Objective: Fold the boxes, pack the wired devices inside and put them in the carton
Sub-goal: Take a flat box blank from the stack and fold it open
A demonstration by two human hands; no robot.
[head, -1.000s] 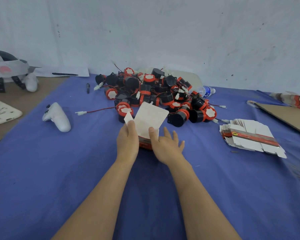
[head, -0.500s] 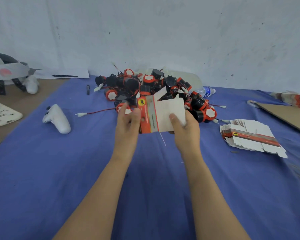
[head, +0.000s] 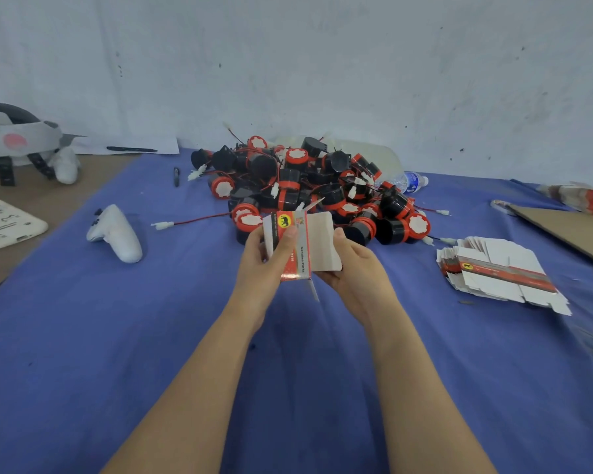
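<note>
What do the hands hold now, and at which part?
One half-folded box: left hand grips its red printed side, right hand its white panel.

Printed cardboard box (head: 302,246), matt blue cloth (head: 117,354), glossy plastic devices (head: 308,186)

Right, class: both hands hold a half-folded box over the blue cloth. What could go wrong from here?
1. The box is gripped by the left hand and right hand in mid-air; its loose flap hangs down and could crease or fold the wrong way.
2. The wired devices lie in a tangled pile, so pulling one out may drag others along.
</note>
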